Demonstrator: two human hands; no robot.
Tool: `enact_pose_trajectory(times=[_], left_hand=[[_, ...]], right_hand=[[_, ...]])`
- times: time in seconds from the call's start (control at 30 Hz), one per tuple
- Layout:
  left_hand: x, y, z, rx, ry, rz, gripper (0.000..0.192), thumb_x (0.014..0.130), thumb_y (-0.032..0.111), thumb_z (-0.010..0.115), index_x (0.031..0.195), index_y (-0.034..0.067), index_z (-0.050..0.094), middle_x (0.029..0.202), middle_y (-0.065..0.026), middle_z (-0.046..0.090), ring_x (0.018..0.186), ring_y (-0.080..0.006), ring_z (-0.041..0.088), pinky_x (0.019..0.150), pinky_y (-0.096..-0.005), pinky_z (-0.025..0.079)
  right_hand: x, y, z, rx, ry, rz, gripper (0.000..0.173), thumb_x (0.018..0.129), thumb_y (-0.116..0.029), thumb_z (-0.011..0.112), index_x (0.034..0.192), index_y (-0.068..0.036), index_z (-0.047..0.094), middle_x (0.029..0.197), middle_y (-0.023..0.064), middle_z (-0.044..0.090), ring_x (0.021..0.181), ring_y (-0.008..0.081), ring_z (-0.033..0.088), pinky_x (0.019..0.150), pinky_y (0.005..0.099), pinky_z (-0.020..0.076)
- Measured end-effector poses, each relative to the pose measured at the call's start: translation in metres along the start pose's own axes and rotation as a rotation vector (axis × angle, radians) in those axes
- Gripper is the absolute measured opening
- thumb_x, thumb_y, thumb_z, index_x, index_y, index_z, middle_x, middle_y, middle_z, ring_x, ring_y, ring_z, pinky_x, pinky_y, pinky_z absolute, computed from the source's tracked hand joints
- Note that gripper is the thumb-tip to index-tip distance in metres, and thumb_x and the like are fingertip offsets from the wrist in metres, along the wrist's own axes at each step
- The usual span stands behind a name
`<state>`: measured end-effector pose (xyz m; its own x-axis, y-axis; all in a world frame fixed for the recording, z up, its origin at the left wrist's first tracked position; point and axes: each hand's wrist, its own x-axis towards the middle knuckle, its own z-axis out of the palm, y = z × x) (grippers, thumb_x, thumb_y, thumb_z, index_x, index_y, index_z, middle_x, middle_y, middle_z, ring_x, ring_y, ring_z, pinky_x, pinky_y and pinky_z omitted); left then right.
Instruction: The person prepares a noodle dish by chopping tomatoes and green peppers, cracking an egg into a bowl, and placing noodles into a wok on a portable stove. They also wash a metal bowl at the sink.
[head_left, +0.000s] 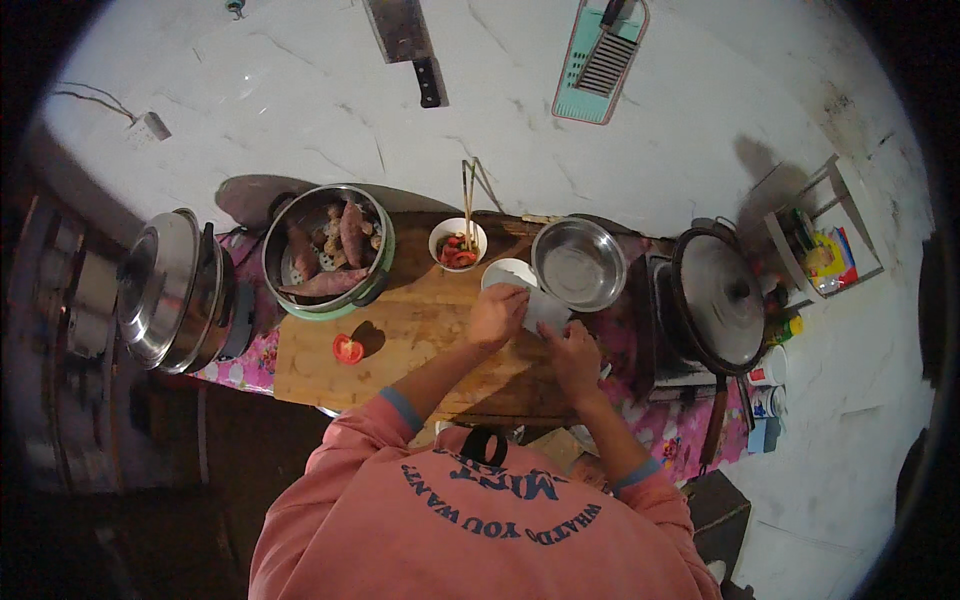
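Observation:
My left hand (498, 315) and my right hand (574, 354) hold a flat pale grey piece (544, 309) between them, above the right part of the wooden cutting board (330, 382). Whether it is a packet, a sheet or a blade, I cannot tell. Behind it, partly covered, stands a white bowl (512, 268). A stainless steel basin (579, 264) is just beyond my right hand. Farther back, a second white bowl (442, 229) holds cut tomato (459, 253) and a pair of chopsticks (469, 202). A cut tomato half (348, 349) lies on the board, left of my left hand.
At the back left, a steamer pot (388, 247) holds sweet potatoes (351, 232) and small round items. A lidded steel pot (161, 285) stands far left. To the right, a lidded wok (720, 300) sits on a stove (651, 330). A cleaver (401, 37) hangs on the wall.

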<state>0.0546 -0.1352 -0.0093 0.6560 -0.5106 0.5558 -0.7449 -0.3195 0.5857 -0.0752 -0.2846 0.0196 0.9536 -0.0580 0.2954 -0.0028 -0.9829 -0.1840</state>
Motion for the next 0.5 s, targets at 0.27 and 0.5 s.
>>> enact_pose_trajectory(times=[0.27, 0.5], left_hand=[[0.007, -0.039, 0.002, 0.127, -0.059, -0.088, 0.02, 0.079, 0.011, 0.064, 0.097, 0.003, 0.067, 0.102, -0.0125, 0.064, 0.095, -0.0334, 0.058, 0.084, -0.044, 0.048], [-0.018, 0.0, -0.103, -0.043, 0.295, -0.216, 0.014, 0.081, 0.002, 0.064, 0.095, 0.002, 0.064, 0.098, -0.0151, 0.061, 0.097, -0.0348, 0.056, 0.085, -0.0401, 0.044]], right_hand=[[0.0, 0.0, 0.007, 0.057, -0.021, -0.151, 0.038, 0.076, -0.013, 0.061, 0.112, -0.023, 0.066, 0.082, 0.0105, 0.047, 0.076, 0.0302, 0.054, 0.064, 0.04, 0.0468], [0.037, 0.015, 0.005, 0.6, 0.083, 0.132, 0.024, 0.095, -0.019, 0.052, 0.115, -0.009, 0.062, 0.08, 0.0125, 0.063, 0.068, 0.0242, 0.064, 0.06, 0.0356, 0.05]])
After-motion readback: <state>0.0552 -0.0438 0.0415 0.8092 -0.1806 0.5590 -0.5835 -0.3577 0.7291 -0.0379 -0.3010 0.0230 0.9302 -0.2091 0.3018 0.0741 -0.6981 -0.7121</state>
